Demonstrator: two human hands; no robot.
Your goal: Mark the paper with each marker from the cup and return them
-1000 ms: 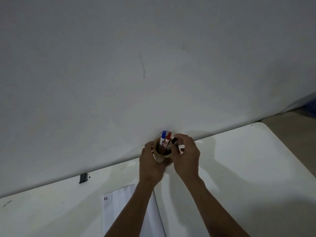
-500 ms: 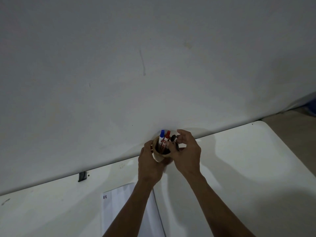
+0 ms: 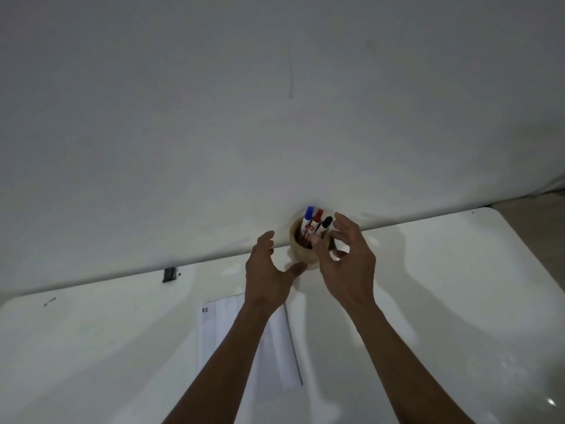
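Observation:
A tan cup stands at the table's far edge against the wall. In it stand three markers: one with a blue cap, one with a red cap, one with a black cap. My left hand is just left of the cup, fingers spread, thumb near the cup's base, holding nothing. My right hand hovers at the cup's right side with curled, parted fingers, holding nothing. The white paper lies nearer to me, partly under my left forearm.
The white table ends at a rounded corner on the far right, with floor beyond. A plain white wall rises right behind the cup. A small dark clip sits at the table's back edge, left.
Both hands have let go of the cup and drawn back a little, opening. The black marker now stands in the cup, free of my right fingers.

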